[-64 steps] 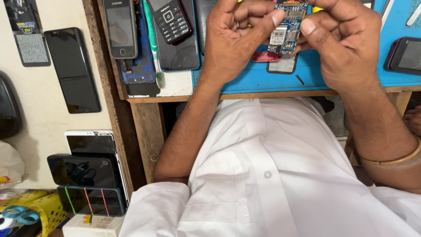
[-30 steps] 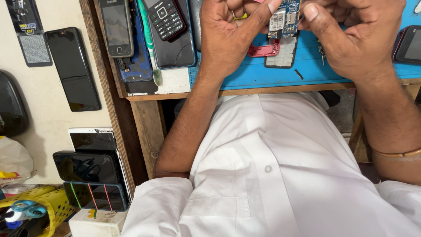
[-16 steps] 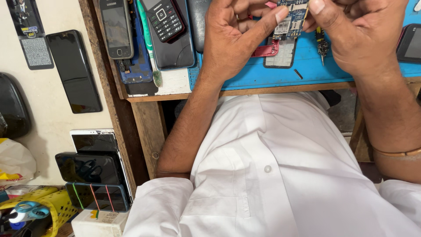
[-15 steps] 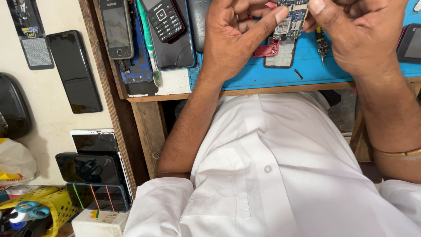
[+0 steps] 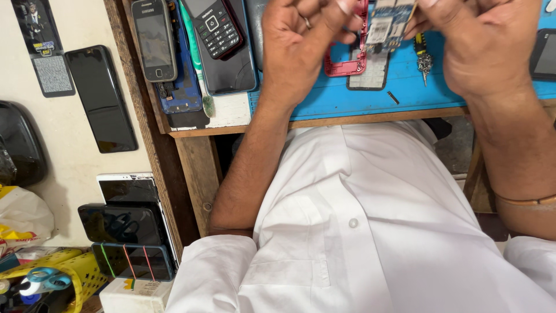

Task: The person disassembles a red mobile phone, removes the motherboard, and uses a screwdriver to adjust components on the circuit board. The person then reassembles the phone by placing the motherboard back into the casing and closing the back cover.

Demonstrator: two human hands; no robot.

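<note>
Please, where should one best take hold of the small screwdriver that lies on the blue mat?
Probably by its dark handle: the screwdriver lies on the blue mat with its metal tip pointing toward the person. The right hand hovers partly over it, so come from above, pinching the handle's sides.

A blue mat (image 5: 370, 95) covers the wooden bench (image 5: 197, 168), and on it lies a pink phone frame (image 5: 347, 61). The circuit board (image 5: 387, 23) is blue with silvery patches, the shirt (image 5: 370, 232) plain white, and the keypad phone (image 5: 215, 26) black with a dark red edge. A yellow basket (image 5: 75, 269) with small holes holds scissors (image 5: 43, 279) with light blue handles.
</note>
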